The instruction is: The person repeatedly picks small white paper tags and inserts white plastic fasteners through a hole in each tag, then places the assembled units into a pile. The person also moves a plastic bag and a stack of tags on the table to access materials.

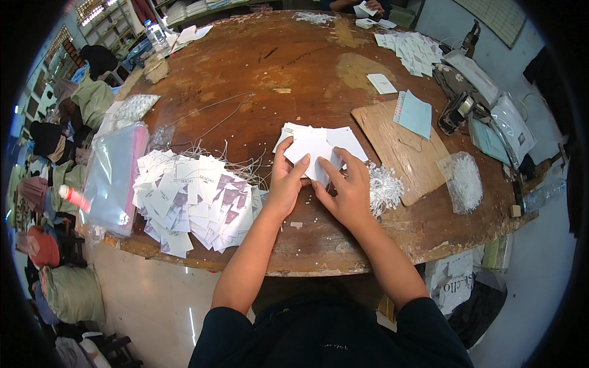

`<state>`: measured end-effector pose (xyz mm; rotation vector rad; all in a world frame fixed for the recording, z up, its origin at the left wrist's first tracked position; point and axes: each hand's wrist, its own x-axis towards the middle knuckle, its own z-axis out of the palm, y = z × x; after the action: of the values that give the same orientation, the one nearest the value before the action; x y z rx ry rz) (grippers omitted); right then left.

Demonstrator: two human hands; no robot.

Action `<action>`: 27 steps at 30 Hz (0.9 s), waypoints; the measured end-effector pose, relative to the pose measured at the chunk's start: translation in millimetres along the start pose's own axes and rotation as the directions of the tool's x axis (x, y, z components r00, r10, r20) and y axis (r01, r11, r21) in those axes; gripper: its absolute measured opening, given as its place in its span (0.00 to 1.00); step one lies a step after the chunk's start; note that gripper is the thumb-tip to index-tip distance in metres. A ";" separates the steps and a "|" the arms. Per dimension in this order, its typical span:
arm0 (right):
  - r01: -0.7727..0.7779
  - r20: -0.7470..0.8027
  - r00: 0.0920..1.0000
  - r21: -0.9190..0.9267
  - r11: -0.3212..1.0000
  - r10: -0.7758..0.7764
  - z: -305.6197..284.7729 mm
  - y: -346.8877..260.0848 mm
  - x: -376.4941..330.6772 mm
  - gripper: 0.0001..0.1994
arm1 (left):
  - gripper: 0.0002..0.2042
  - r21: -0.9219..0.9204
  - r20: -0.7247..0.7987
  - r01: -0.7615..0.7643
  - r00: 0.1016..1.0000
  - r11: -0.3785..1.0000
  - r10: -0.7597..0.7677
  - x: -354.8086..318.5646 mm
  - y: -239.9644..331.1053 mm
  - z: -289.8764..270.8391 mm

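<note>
The left hand (pixel 287 183) is holding a white card (pixel 310 148) above the brown table (pixel 319 245), its thumb pressing on the upper face. The right hand (pixel 348 190) is touching the card's lower right side with bent fingers; whether it is gripping cannot be told. More cards are showing just behind. A heap of tags (pixel 199 184) is lying left; white strings (pixel 385 187) are lying right, beside a wooden board (pixel 383 132).

Center frame: left hand (pixel 287 181) grips white cards (pixel 311 146), right hand (pixel 350 191) touching them. Strung hang-tag pile (pixel 196 199) left of center, white string bundle (pixel 386 189) right, brown wooden counter (pixel 264 76).
</note>
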<state>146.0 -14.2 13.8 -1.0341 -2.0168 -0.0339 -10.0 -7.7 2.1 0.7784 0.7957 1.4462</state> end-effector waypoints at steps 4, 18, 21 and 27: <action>0.001 0.009 1.000 -0.007 1.000 -0.001 -0.1 -1.5 -0.6 0.25 | 0.28 0.030 -0.010 -0.017 1.000 0.999 0.017 1.1 -1.9 -1.1; -0.422 0.113 0.886 -0.204 0.883 0.450 -42.9 74.2 -4.3 0.08 | 0.26 0.109 -0.088 -0.054 0.994 0.993 0.064 6.8 -0.6 -6.9; -0.428 0.206 0.842 -0.306 0.850 0.498 -39.7 67.1 -5.9 0.09 | 0.26 0.115 -0.092 -0.046 0.994 0.992 0.057 6.2 -1.1 -8.0; -0.424 0.162 0.856 -0.321 0.847 0.491 -27.7 56.9 -7.6 0.08 | 0.25 0.118 -0.066 -0.044 0.996 0.992 0.052 5.0 -0.8 -8.2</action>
<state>205.5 8.0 7.6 -1.7598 -1.9514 0.0726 -16.6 -2.8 -2.9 0.8448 0.9266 1.4866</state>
